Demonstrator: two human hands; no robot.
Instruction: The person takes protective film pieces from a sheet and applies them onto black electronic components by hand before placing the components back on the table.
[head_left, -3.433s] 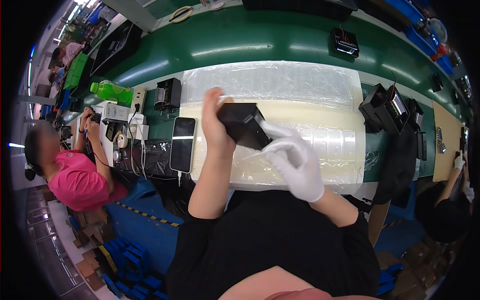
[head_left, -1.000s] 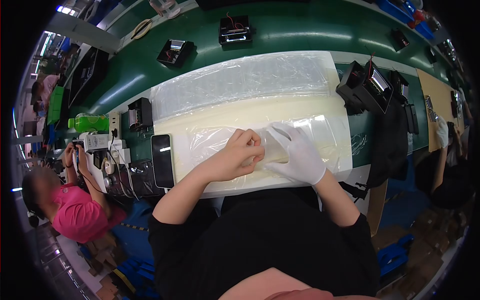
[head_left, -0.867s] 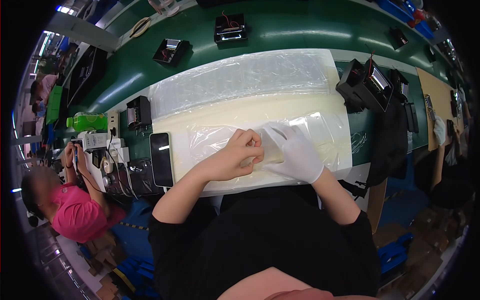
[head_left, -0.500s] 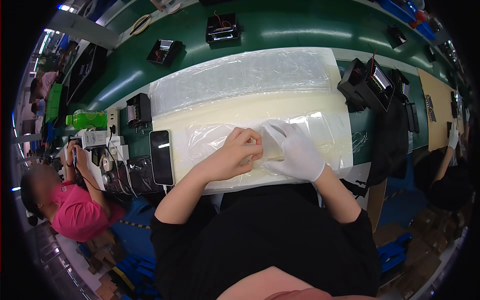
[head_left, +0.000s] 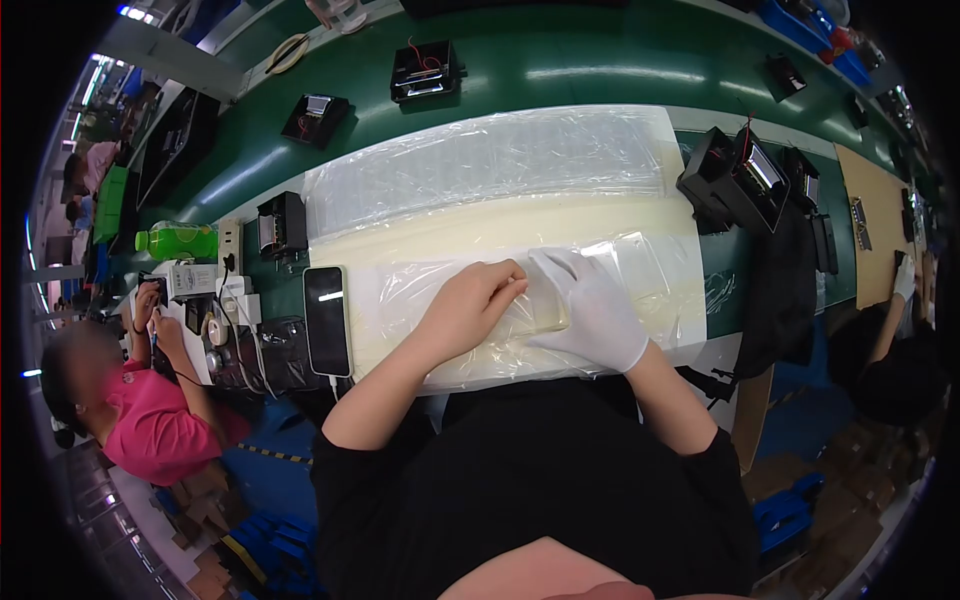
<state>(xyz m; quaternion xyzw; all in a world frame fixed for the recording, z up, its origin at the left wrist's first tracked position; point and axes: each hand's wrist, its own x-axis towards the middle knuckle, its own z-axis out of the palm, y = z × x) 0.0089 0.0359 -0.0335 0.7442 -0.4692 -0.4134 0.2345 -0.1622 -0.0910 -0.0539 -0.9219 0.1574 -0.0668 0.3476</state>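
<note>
My right hand point(head_left: 600, 320), in a white glove, spans a clear rectangular panel point(head_left: 545, 305), with fingers at its far edge and the thumb at its near edge. My bare left hand point(head_left: 472, 308) is at the panel's left side, thumb and fingers drawn together in a pinch. Whatever is in that pinch is too small or clear to make out. Beneath both hands lies a work surface covered with clear plastic film point(head_left: 390, 300), wrinkled and shiny. A long clear-wrapped sheet point(head_left: 480, 155) lies beyond them.
A phone point(head_left: 328, 320) lies left of the film, near a green bottle point(head_left: 180, 241) and a power strip point(head_left: 230, 245). Black housings point(head_left: 735, 180) stand at right; another black housing point(head_left: 423, 72) with red wires sits farther back. A person in pink point(head_left: 160, 420) works at left.
My left hand's fingers have straightened from a curled pose and come closer together. My right hand keeps its hold on the clear panel. The view has shifted slightly.
</note>
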